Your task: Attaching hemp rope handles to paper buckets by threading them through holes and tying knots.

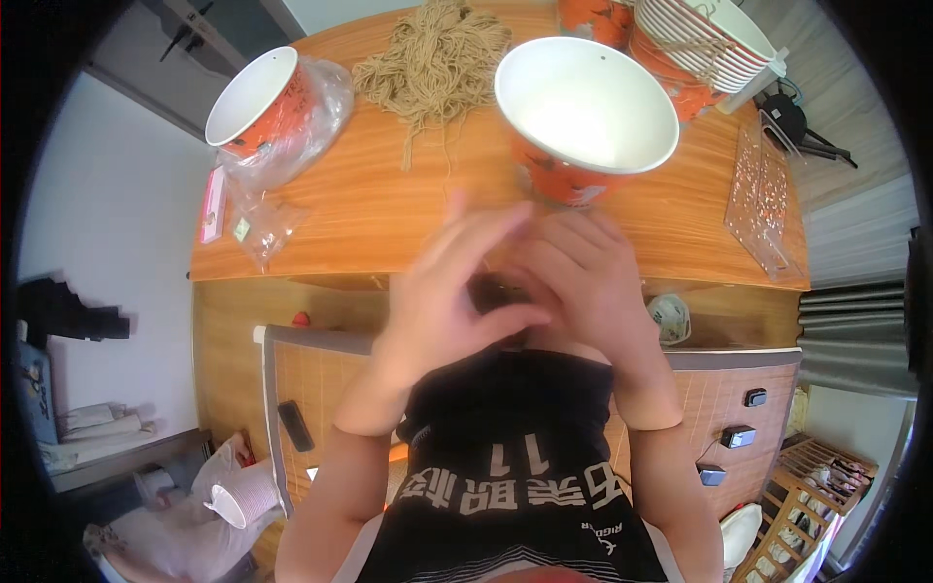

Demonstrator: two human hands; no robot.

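Just off the table's front edge, my left hand (437, 291) is blurred by motion, its fingers stretched and its thumb apart. Close beside it, my right hand (585, 262) has its fingers curled inward. Their tips are hidden, so I cannot make out what they hold, if anything. Right beyond my hands stands a large orange paper bucket (569, 183) with a white inside. A tangled heap of tan yarn (432, 58) lies at the back of the table, with loose strands trailing toward me.
On the wooden table (369, 209), another orange bucket (277, 112) stands at left with a clear plastic bag (326, 112). Stacked buckets (695, 49) fill the back right. A clear speckled sheet (758, 199) lies near the right edge. A phone (294, 426) rests on the mat at lower left.
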